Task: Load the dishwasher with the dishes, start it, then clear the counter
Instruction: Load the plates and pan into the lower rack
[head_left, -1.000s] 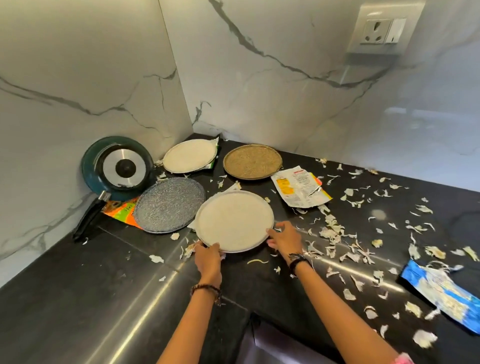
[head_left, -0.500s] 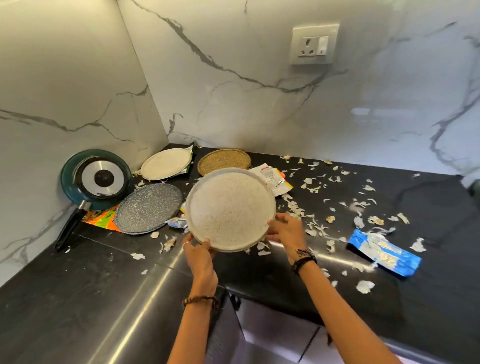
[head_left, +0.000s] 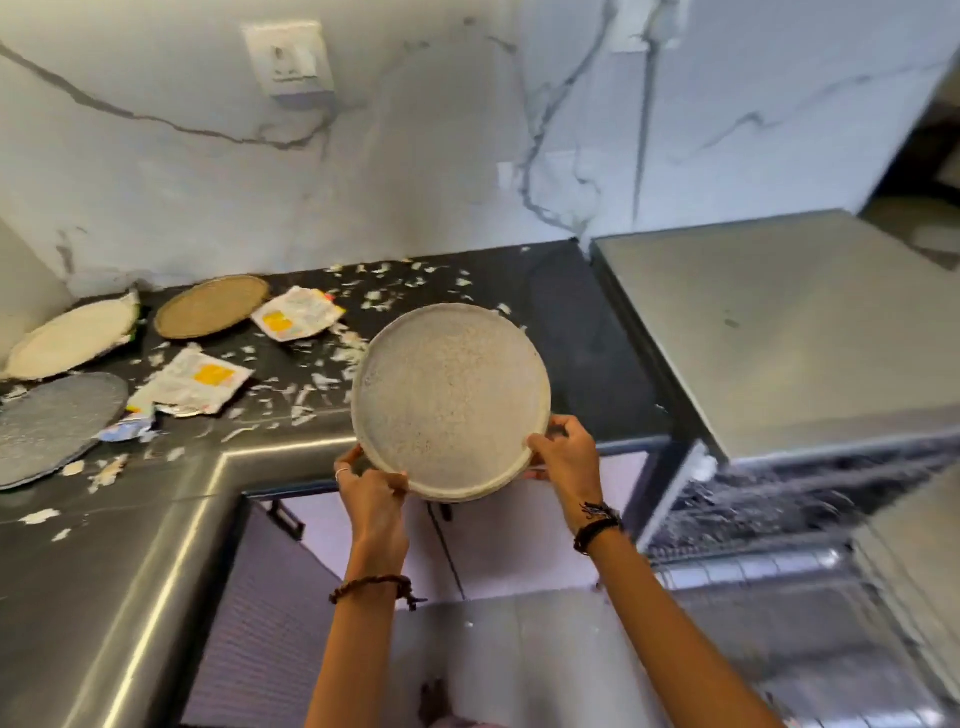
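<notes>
Holding a speckled plate (head_left: 449, 400) by its near rim, the left hand (head_left: 371, 493) and right hand (head_left: 566, 460) pinch it in the air past the table (head_left: 587, 322) edge, over open floor; a second ago it lay on the table.

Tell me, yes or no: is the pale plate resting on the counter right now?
No, both hands, left and right, hold the pale plate by its rim, lifted off the counter.

Near packet (head_left: 193, 387): yellow patch and print beside the grey plate (head_left: 49, 426), too blurred to read.
Far packet (head_left: 297, 314): yellow and red marks, no legible words.
Wall socket (head_left: 290, 58): no readable marking.
</notes>
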